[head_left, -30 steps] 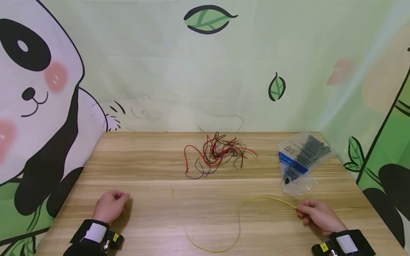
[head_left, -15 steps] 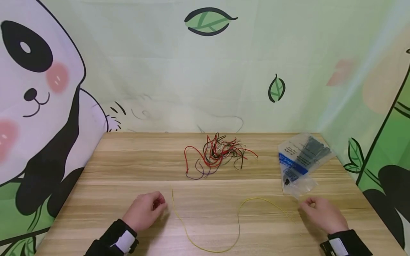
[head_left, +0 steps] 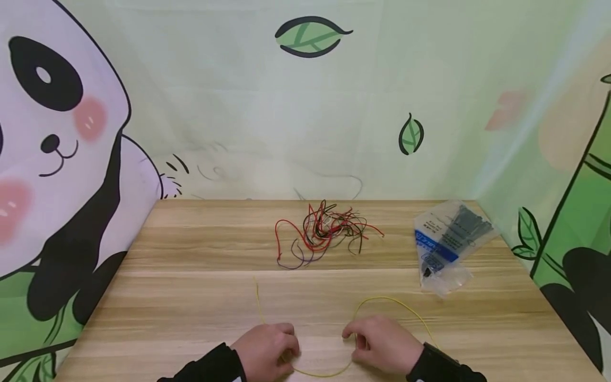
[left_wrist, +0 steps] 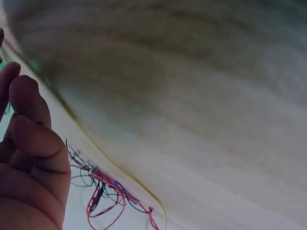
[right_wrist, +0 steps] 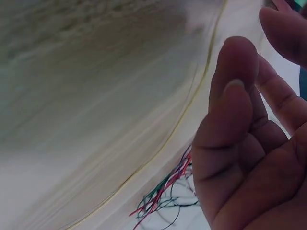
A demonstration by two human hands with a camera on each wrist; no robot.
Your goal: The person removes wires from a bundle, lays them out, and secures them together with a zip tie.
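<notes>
A thin yellow wire (head_left: 385, 297) lies in an S-curve along the near part of the table. My left hand (head_left: 267, 349) is over the wire's left stretch, fingers loosely bent, with nothing seen between them. Over its middle bend is my right hand (head_left: 385, 344), thumb and forefinger apart on either side of the wire. In the left wrist view the yellow wire (left_wrist: 106, 157) runs past the bent fingers (left_wrist: 41, 141). The right wrist view has the wire (right_wrist: 184, 114) passing beside the right hand's loosely curled fingers (right_wrist: 228, 120).
Toward the back of the wooden table (head_left: 200, 239) sits a tangle of red, black and purple wires (head_left: 329, 228). A clear plastic bag with a blue band (head_left: 436, 246) and dark contents lies at the back right. A panda-printed cloth (head_left: 219, 106) hangs behind.
My right hand held the wire's right end, let it go, and moved left to the middle bend. My left hand came in from the left to the wire. The wire's right end now lies lower.
</notes>
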